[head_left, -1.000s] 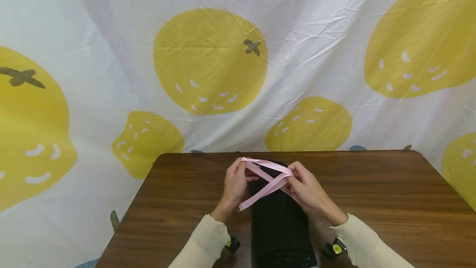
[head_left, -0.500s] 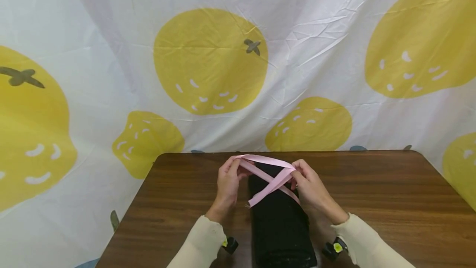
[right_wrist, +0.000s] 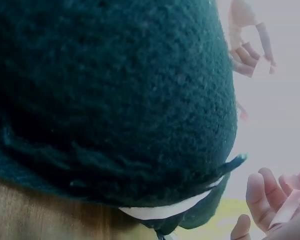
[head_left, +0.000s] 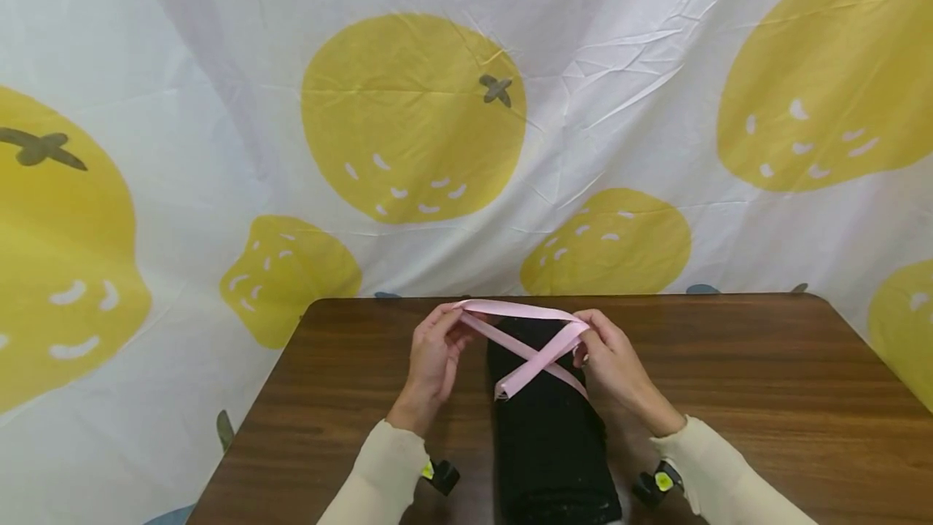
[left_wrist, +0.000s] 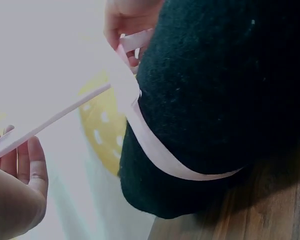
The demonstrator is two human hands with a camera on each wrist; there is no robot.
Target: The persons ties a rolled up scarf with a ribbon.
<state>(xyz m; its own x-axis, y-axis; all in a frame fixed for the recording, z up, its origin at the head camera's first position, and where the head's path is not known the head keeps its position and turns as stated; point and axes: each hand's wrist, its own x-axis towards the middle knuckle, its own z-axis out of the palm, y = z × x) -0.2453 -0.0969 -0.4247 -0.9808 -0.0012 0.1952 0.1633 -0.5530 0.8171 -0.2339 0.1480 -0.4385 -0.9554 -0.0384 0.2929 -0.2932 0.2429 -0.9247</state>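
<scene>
A dark rolled cloth (head_left: 554, 452) lies lengthwise on the table, fuzzy in both wrist views. Pink ribbon (head_left: 539, 360) wraps round its far part and crosses itself on top. On the roll's left side, my left hand (head_left: 432, 355) pinches one stretch of the ribbon between thumb and fingers. My right hand (head_left: 618, 363) pinches the ribbon at the right side, where it folds back. From there a loose cut end (head_left: 504, 390) slants down to the left over the roll. In the left wrist view the ribbon band (left_wrist: 165, 162) hugs the roll's side and runs underneath.
The brown wooden table (head_left: 765, 395) reaches to a hanging white cloth (head_left: 619, 128) printed with yellow fruit, close behind its far edge. Small black wrist cameras (head_left: 441, 476) sit near the cream sleeves (head_left: 382, 472).
My left hand has moved left and slightly up, my right hand slightly right and up. The ribbon between them has stretched wider, and its loose end has slid right, onto the roll.
</scene>
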